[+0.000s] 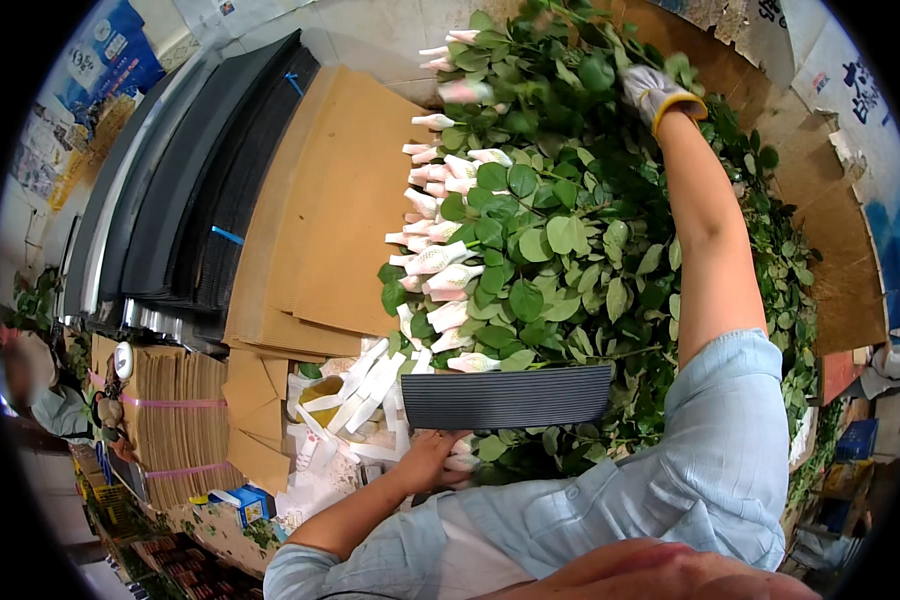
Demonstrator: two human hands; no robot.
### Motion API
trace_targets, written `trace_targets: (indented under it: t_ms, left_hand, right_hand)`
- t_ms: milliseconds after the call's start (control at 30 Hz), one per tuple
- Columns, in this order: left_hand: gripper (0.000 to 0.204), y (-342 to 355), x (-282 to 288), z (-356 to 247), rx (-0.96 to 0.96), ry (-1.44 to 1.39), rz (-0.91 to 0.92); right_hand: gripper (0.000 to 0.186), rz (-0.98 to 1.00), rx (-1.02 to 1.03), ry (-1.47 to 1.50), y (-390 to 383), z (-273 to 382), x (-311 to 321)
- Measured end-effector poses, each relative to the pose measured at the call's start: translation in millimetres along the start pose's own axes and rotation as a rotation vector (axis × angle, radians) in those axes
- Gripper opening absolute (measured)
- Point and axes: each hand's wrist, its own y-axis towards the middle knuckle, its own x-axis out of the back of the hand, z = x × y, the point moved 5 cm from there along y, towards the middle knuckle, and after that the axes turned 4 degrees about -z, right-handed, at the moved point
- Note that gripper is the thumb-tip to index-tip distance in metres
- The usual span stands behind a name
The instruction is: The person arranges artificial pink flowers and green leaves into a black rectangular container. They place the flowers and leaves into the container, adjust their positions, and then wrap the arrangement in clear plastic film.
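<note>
My right hand point(658, 98), in a pale grey glove with a yellow cuff, reaches to the far end of a heap of leafy rose stems point(590, 240). Its fingers are closed in among the stems there. Leaves beside it and one pink bud point(465, 92) look smeared by motion. Rosebuds in white net sleeves point(438, 258) line the heap's left edge. Close to me, a black corrugated sheet point(506, 398) lies across the stems. My bare left hand point(435, 460) is at the sheet's lower left edge, beside a few netted buds; its fingers are partly hidden.
Large brown cardboard sheets point(340, 200) lie left of the roses, with a stack of black corrugated sheets point(210, 190) beyond. White net sleeves point(370, 390) are scattered nearby. A strapped cardboard bundle point(175, 410) and a blue box point(250, 505) stand left. Another person point(55, 400) is at far left.
</note>
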Motion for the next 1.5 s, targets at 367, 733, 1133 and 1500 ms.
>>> trace_targets:
  t_ms: [367,733,1133,1500]
  left_hand:
    - [0.068,-14,-13,-2,-0.014,0.013,0.009]
    - [0.066,-19,-14,9,-0.14,0.053,-0.003]
    - [0.062,1,-6,9,-0.285,-0.047,-0.093]
    - [0.065,-6,-11,24,-0.422,0.052,-0.259]
  right_hand:
    - [0.059,0.093,-0.368,0.54,-15,43,-30]
    - [0.039,-0.458,-0.151,0.357,-38,-5,44]
    - [0.033,-0.293,-0.22,0.71,-380,-48,342]
    - [0.021,-0.023,0.509,0.814,-443,158,271]
